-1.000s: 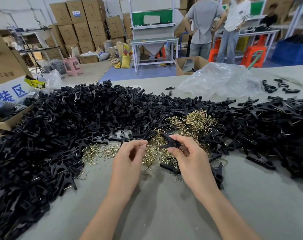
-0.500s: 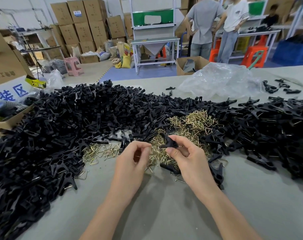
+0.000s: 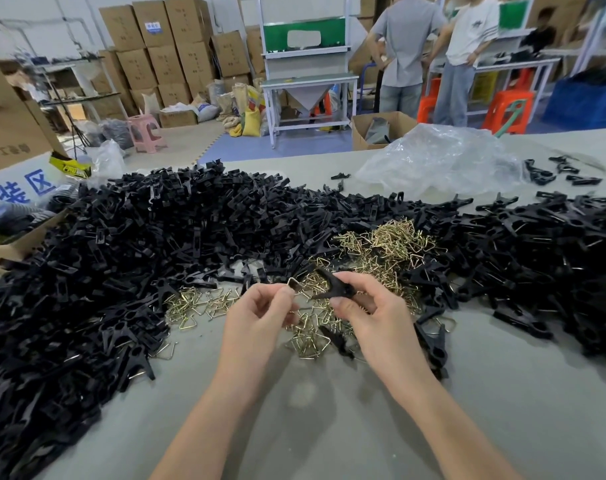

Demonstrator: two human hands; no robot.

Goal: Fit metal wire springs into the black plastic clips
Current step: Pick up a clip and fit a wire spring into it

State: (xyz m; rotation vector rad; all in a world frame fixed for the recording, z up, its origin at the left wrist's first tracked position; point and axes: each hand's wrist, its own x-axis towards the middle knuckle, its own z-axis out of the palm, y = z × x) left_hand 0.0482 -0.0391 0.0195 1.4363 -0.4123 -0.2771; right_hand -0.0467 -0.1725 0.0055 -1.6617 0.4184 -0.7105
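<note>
The wire spring (image 3: 292, 284), a brass-coloured triangle of bent wire, sits between the thumb and forefinger of your left hand (image 3: 260, 317). That grip is pinched on the spring's near corner, and the other fingers are curled toward the palm. The spring's far end reaches the spread mouth of the black clip (image 3: 331, 285). Your right hand (image 3: 372, 315) holds the clip by its tail, grip closed round it with the thumb on the near side and the fingers on the far side. Whether the spring touches the clip or is seated in it, you cannot tell from this view. Both are held just above the near edge of the spring heap (image 3: 391, 244), the loose golden pile in the middle of the counter (image 3: 329, 420). Left of that heap a smaller scatter of springs (image 3: 197, 304) lies on the counter. Beyond the scatter a deep mound of black clips (image 3: 121, 258) spreads to the counter's left side. Right of the heap runs a second spread of clips (image 3: 536, 251). Behind the heap lies a crumpled clear plastic bag (image 3: 443, 161). Far to the heap's left stands a cardboard box (image 3: 14, 133) with blue characters on a white panel. Well behind the heap, past the counter, a person in a grey shirt (image 3: 407, 46) and a person in a white shirt (image 3: 474, 29) stand near orange stools (image 3: 509, 110).
</note>
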